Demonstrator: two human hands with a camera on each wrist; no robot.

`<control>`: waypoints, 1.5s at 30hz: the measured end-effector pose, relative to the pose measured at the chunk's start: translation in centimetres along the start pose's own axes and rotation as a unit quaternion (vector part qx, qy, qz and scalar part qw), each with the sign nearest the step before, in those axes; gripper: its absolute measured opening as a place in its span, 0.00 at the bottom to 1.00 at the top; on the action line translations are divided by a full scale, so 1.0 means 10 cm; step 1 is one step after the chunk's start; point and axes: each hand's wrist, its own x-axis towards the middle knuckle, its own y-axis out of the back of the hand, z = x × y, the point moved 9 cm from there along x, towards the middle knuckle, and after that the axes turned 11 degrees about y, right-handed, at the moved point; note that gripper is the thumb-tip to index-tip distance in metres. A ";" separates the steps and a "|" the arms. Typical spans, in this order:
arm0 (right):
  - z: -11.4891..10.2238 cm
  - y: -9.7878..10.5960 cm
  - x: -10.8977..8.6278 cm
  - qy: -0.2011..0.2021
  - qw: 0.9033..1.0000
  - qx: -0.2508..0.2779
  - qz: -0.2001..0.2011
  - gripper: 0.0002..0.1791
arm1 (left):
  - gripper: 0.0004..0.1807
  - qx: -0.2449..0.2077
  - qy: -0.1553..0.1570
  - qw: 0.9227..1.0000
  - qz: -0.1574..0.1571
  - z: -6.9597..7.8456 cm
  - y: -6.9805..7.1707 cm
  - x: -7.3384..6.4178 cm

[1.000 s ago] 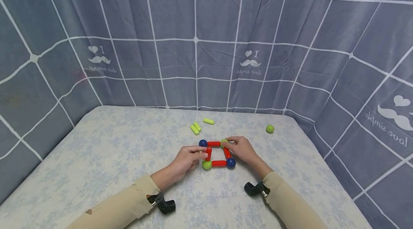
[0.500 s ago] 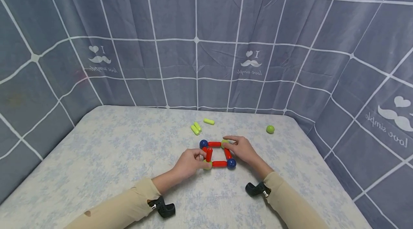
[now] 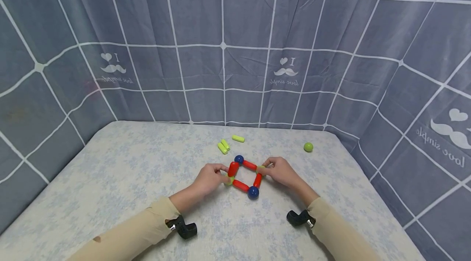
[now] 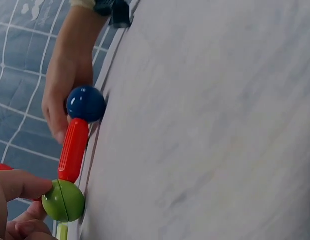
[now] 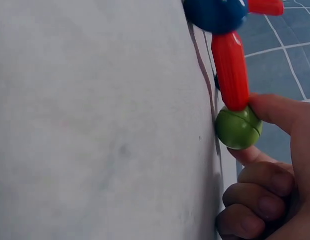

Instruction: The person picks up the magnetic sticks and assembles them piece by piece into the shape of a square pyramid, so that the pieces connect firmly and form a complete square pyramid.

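Joining glossy blue balls to seamed green balls, ridged red rods.

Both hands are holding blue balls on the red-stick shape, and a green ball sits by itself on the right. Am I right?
Almost! The left hand and right hand hold green balls, not blue balls; the wrist views show it. A lone green ball does sit on the right.

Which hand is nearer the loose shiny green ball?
Right. The right hand is left of the loose shiny green ball, towards the person; the left hand is farther left, across the frame of red rods.
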 end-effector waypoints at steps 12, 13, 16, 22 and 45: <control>-0.11 -0.06 -0.25 -0.002 0.999 -0.010 -0.047 0.21 | 0.16 0.018 0.004 1.000 0.007 0.11 0.12 0.29; -0.12 -0.08 -0.27 -0.004 0.999 -0.011 -0.048 0.21 | 0.16 0.016 0.003 1.000 0.007 0.12 0.12 0.31; -0.17 -0.11 -0.33 -0.015 0.999 -0.015 -0.048 0.22 | 0.16 0.009 0.000 1.000 0.001 0.14 0.10 0.37; -0.24 -0.17 -0.40 -0.034 0.998 -0.029 -0.046 0.23 | 0.16 -0.002 -0.002 1.000 -0.009 0.15 0.07 0.46; -0.09 -0.16 0.15 0.006 0.999 0.050 0.009 0.18 | 0.20 -0.069 0.004 0.996 -0.047 0.03 0.11 0.51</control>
